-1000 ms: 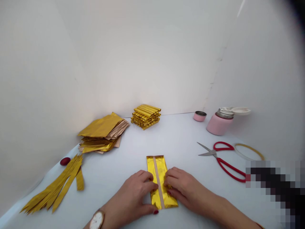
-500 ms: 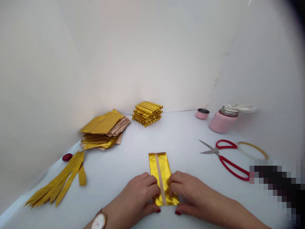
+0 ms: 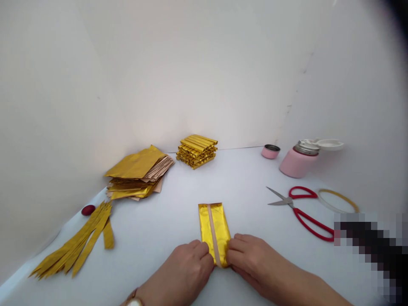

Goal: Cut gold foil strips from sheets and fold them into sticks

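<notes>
In front of me lies a strip of folded gold foil paper [image 3: 219,229], with a narrow tan band running down its middle. My left hand [image 3: 191,267] is closed on its near left corner, the fingers bent and the thumb tucked out of sight. At the near right corner my right hand [image 3: 248,259] grips the same paper with curled fingers. The near edge is raised a little between both hands, while the far end rests flat on the white table. Both thumbs are mostly hidden.
A stack of gold paper sheets [image 3: 140,165] sits at the back left, with gold strips [image 3: 79,246] and a dark red round object [image 3: 88,210] before it. Stacked gold tubes [image 3: 197,151] stand at the back. On the right are red-handled scissors [image 3: 290,201], a pink bottle [image 3: 298,163], its cap [image 3: 270,152] and a ring [image 3: 339,199].
Both thumbs have moved under the near edge, and my fingers have closed on the corners. The near edge of the gold paper has lifted and shifted slightly away from me.
</notes>
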{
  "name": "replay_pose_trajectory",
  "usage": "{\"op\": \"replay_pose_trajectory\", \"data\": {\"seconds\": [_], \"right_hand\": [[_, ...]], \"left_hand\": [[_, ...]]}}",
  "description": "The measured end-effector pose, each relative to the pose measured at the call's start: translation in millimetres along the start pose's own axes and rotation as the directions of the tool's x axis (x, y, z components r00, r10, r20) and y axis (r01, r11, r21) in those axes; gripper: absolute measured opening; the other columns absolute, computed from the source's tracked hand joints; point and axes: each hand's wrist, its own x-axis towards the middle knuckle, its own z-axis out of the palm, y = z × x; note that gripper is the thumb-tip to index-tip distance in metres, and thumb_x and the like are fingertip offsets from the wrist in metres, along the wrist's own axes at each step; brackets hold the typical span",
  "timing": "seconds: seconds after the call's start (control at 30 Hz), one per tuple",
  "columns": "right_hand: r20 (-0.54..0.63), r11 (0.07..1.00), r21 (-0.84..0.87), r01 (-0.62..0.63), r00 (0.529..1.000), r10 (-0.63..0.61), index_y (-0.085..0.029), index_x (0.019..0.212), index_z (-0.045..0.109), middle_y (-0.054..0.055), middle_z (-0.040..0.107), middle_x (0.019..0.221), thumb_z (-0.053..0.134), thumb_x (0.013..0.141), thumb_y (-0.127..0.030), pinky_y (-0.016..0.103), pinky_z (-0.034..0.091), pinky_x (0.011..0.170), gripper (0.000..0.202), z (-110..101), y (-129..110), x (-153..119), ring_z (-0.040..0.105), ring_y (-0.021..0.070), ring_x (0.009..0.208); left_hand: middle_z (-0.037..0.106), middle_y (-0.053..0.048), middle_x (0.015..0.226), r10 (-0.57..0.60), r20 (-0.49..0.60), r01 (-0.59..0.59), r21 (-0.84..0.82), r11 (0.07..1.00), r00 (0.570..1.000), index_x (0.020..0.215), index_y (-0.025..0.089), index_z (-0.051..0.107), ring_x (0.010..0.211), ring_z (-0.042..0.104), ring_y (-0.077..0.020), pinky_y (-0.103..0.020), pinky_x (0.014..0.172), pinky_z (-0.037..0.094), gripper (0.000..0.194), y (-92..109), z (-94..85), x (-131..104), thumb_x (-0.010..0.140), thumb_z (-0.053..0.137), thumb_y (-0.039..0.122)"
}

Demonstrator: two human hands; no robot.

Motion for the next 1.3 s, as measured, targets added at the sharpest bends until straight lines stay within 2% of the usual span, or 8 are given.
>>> {"op": "replay_pose_trajectory", "data": {"seconds": [0.23, 0.37, 0.5, 0.6, 0.9, 1.03, 1.13, 1.3], "right_hand": [[0.031, 1.0, -0.008, -0.024, 0.999, 0.025, -0.021, 0.08, 0.058, -0.001, 0.065, 0.084, 0.05, 0.084, -0.01, 0.024, 0.042, 0.068, 0.014, 7.1, -1.8, 1.3, 0.058, 0.0153, 0.075], [-0.011, 0.995, 0.099, 0.004, 1.0, -0.003, -0.02, 0.082, 0.059, -0.001, 0.066, 0.086, 0.048, 0.084, -0.007, 0.021, 0.042, 0.072, 0.017, 7.5, -1.9, 4.8, 0.059, 0.0137, 0.079], [0.016, 0.98, 0.17, -0.101, 0.995, 0.099, -0.019, 0.079, 0.06, 0.001, 0.066, 0.081, 0.045, 0.082, -0.005, 0.021, 0.043, 0.068, 0.021, 10.2, 1.3, 5.1, 0.06, 0.0147, 0.074], [0.011, 0.962, 0.19, -0.195, 0.98, 0.196, -0.018, 0.072, 0.058, 0.0, 0.064, 0.073, 0.046, 0.081, -0.006, 0.021, 0.043, 0.062, 0.019, 13.9, 5.5, 3.0, 0.058, 0.0137, 0.066], [-0.006, 0.935, 0.287, -0.208, 0.976, 0.219, -0.019, 0.067, 0.052, -0.003, 0.059, 0.072, 0.048, 0.079, -0.007, 0.018, 0.039, 0.06, 0.017, 17.1, 9.8, 1.6, 0.053, 0.0105, 0.064], [-0.012, 0.94, 0.266, -0.211, 0.975, 0.222, -0.019, 0.068, 0.052, -0.003, 0.059, 0.071, 0.048, 0.079, -0.008, 0.018, 0.038, 0.058, 0.016, 15.9, 9.3, 0.6, 0.053, 0.0106, 0.063], [-0.032, 0.962, 0.234, -0.141, 0.988, 0.153, -0.019, 0.072, 0.053, -0.001, 0.06, 0.075, 0.045, 0.082, -0.009, 0.02, 0.041, 0.064, 0.017, 15.3, 5.0, -1.8, 0.054, 0.0121, 0.068], [-0.169, 0.992, 0.067, -0.11, 0.978, 0.12, -0.019, 0.082, 0.056, 0.003, 0.061, 0.08, 0.045, 0.081, -0.007, 0.025, 0.044, 0.065, 0.017, 31.3, -0.1, -9.1, 0.056, 0.0154, 0.071]], "left_hand": [[0.06, -0.002, 0.084, 0.007, 0.022, -0.008, 0.027, 1.0, 1.0, 0.086, 0.018, 0.054, 0.072, 0.054, -0.0176, -0.028, 0.064, 0.047, 0.011, 2.8, 4.5, -1.3, 0.087, 0.046, 0.01], [0.061, -0.003, 0.087, -0.031, 0.031, 0.03, 0.025, 0.999, 0.999, 0.087, 0.017, 0.055, 0.075, 0.054, -0.0189, -0.029, 0.066, 0.048, 0.013, 4.1, 4.3, -1.2, 0.085, 0.046, 0.007], [0.061, -0.004, 0.092, -0.07, 0.021, 0.072, -0.063, 0.995, 0.997, 0.094, 0.017, 0.056, 0.08, 0.055, -0.018, -0.028, 0.072, 0.048, 0.02, 0.9, 6.2, -0.7, 0.082, 0.046, 0.004], [0.062, -0.003, 0.087, -0.12, 0.001, 0.119, -0.114, 0.986, 0.993, 0.088, 0.017, 0.057, 0.076, 0.056, -0.0172, -0.027, 0.071, 0.047, 0.019, -2.8, 10.3, 0.4, 0.081, 0.046, 0.003], [0.064, -0.002, 0.082, -0.251, 0.043, 0.254, -0.243, 0.936, 0.967, 0.082, 0.017, 0.059, 0.075, 0.059, -0.0174, -0.028, 0.069, 0.047, 0.016, -1.0, 4.1, 2.8, 0.086, 0.045, 0.011], [0.062, -0.002, 0.084, -0.185, 0.007, 0.18, -0.268, 0.947, 0.983, 0.082, 0.018, 0.058, 0.075, 0.057, -0.0155, -0.025, 0.069, 0.046, 0.017, -1.6, 1.6, 0.3, 0.086, 0.043, 0.011], [0.061, -0.003, 0.087, -0.118, -0.029, 0.109, -0.21, 0.972, 0.993, 0.086, 0.018, 0.056, 0.077, 0.056, -0.016, -0.025, 0.07, 0.046, 0.016, -0.5, 3.5, -1.7, 0.083, 0.044, 0.009], [0.061, -0.005, 0.084, -0.087, 0.023, 0.086, 0.023, 0.996, 0.996, 0.087, 0.017, 0.056, 0.073, 0.054, -0.0201, -0.03, 0.064, 0.047, 0.018, 6.4, 12.3, -1.7, 0.079, 0.047, 0.004]]}}
